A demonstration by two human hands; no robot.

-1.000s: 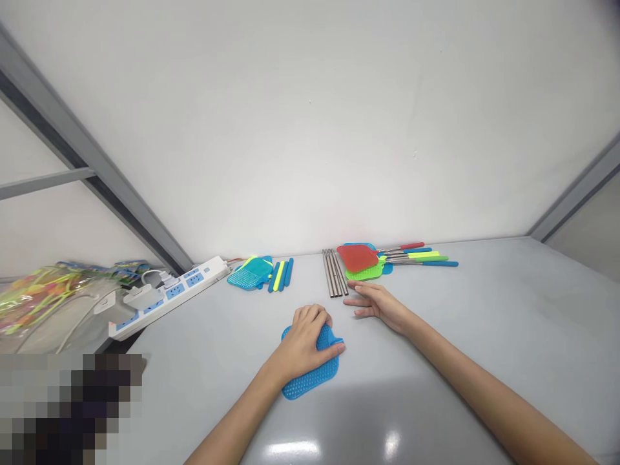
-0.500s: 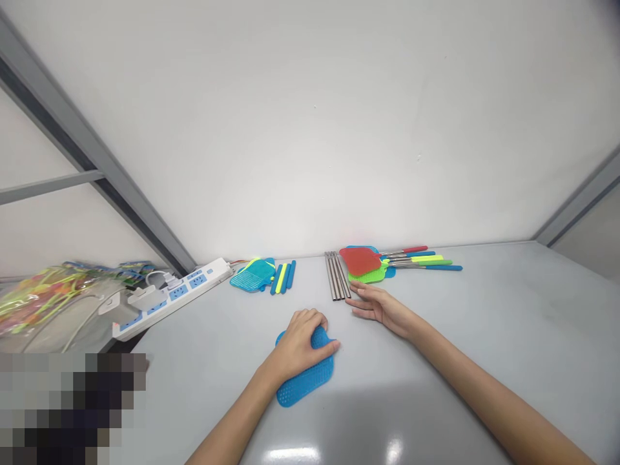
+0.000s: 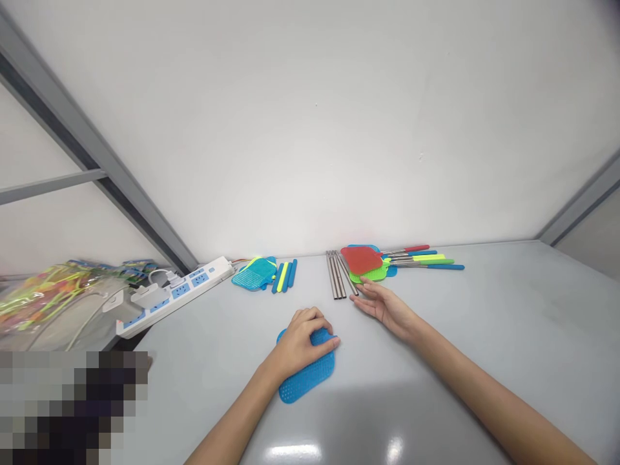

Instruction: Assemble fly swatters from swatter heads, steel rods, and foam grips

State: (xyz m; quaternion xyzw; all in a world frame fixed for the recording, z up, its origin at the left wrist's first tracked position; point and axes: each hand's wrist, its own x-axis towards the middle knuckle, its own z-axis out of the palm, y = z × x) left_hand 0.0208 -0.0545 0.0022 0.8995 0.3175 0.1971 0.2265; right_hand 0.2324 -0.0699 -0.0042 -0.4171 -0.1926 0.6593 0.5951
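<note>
My left hand (image 3: 304,342) lies over a blue perforated fly swatter head (image 3: 307,381) on the table, its fingers and thumb curled round the edge. Part of the swatter head is hidden under the palm. Beyond it, my right hand (image 3: 382,310) is at the lower end of a thin metal rod (image 3: 349,276), fingers apart and touching or very near the rod. This rod slants away from several metal rods (image 3: 335,278) lying side by side.
Fly swatters with red, green and blue heads (image 3: 363,260) lie stacked by the wall. Left of the rods are blue and yellow handle grips (image 3: 285,276) and loose swatter heads (image 3: 256,274). A power strip (image 3: 177,294) and plastic-bagged items (image 3: 53,297) sit further left.
The lower end of one metal rod has swung right, away from the others, with my right hand shifting slightly right. My left hand stays on the blue swatter head.
</note>
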